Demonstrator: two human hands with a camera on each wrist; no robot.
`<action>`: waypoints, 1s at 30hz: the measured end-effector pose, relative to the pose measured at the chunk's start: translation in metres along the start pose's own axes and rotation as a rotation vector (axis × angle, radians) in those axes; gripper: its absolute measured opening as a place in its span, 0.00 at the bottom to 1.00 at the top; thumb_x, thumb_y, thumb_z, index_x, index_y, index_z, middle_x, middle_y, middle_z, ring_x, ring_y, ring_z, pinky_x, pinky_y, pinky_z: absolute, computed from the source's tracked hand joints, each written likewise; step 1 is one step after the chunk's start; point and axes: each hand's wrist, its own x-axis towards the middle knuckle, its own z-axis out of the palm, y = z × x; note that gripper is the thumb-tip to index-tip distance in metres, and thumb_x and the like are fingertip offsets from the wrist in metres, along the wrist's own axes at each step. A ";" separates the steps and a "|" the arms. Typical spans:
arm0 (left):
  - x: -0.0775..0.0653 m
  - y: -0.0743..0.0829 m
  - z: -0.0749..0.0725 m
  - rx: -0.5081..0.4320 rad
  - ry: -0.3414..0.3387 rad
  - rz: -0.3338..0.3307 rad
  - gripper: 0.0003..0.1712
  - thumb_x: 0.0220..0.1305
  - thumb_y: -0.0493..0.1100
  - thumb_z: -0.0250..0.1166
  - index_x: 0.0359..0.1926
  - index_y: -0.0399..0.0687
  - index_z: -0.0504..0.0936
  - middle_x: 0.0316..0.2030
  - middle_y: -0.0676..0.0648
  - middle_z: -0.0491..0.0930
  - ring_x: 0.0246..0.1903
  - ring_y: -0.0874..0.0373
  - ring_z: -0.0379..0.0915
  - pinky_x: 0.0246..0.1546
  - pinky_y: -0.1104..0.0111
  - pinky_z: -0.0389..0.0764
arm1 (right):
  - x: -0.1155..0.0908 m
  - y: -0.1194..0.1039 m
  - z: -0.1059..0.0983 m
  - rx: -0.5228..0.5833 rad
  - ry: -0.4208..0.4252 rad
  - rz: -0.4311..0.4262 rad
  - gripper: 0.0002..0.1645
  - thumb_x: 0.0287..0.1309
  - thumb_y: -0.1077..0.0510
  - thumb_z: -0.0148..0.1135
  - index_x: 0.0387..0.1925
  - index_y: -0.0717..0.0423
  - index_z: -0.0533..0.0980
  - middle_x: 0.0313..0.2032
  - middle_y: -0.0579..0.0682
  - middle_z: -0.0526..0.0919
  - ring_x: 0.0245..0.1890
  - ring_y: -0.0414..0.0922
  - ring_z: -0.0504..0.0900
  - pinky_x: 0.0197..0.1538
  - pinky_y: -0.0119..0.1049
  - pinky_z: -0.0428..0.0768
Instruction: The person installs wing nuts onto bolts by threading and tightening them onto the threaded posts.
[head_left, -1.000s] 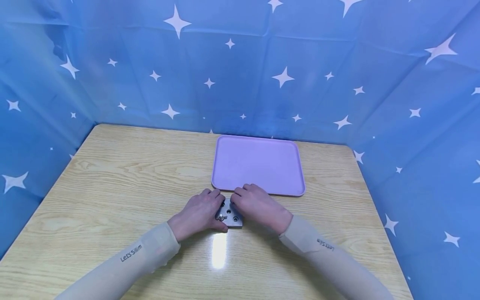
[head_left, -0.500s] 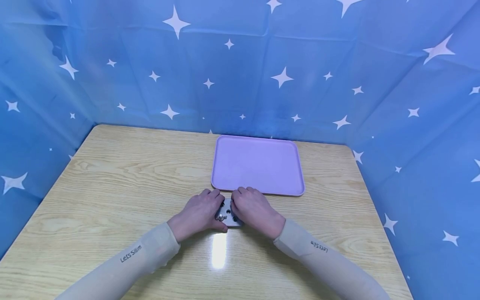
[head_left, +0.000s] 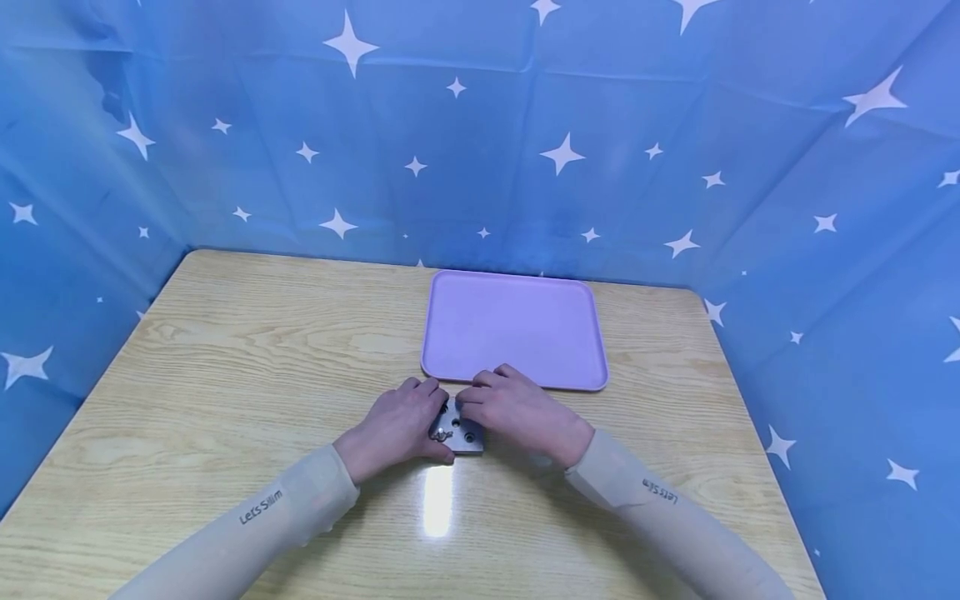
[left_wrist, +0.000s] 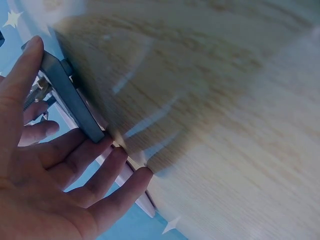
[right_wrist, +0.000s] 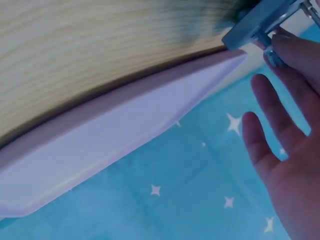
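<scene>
A grey metal plate (head_left: 468,443) with several round holes lies on the table below a purple tray. My left hand (head_left: 396,427) grips its left side, thumb at the near edge and fingers at the far edge. One wing nut (head_left: 442,434) sits on a bolt beside that hand. At the plate's far right corner, my right hand (head_left: 521,412) pinches a small wing nut (right_wrist: 274,57) on a threaded bolt, between thumb and forefinger. The other right fingers stand apart from it. From above, the knuckles hide this pinched piece.
The purple tray (head_left: 517,329) lies just beyond the plate, its near rim close to both hands' fingers. A wooden table (head_left: 285,333) bears everything. Behind it hangs a blue curtain (head_left: 487,192) with white stars.
My right hand has rolled inward and then back out over the plate's far right corner, its wrist swinging left, then right. The left hand and the plate stay in place.
</scene>
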 end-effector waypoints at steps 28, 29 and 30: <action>0.001 0.002 0.000 0.005 -0.002 0.003 0.42 0.33 0.73 0.74 0.40 0.46 0.78 0.34 0.52 0.71 0.34 0.54 0.69 0.23 0.66 0.72 | 0.003 -0.002 -0.002 0.113 0.000 0.209 0.16 0.62 0.50 0.63 0.50 0.48 0.78 0.44 0.44 0.80 0.43 0.44 0.75 0.45 0.42 0.74; 0.001 0.002 0.000 0.007 -0.005 0.002 0.43 0.33 0.73 0.74 0.41 0.46 0.78 0.34 0.52 0.71 0.34 0.54 0.69 0.23 0.66 0.72 | 0.000 0.000 -0.004 0.099 -0.003 0.161 0.16 0.61 0.53 0.64 0.51 0.47 0.78 0.47 0.42 0.79 0.46 0.44 0.75 0.48 0.42 0.74; 0.001 0.001 0.000 0.009 -0.008 0.001 0.43 0.33 0.73 0.73 0.41 0.46 0.78 0.34 0.52 0.71 0.34 0.55 0.69 0.23 0.66 0.71 | -0.002 0.002 -0.006 0.081 -0.007 0.116 0.17 0.61 0.56 0.64 0.52 0.45 0.78 0.50 0.41 0.79 0.49 0.43 0.74 0.49 0.42 0.73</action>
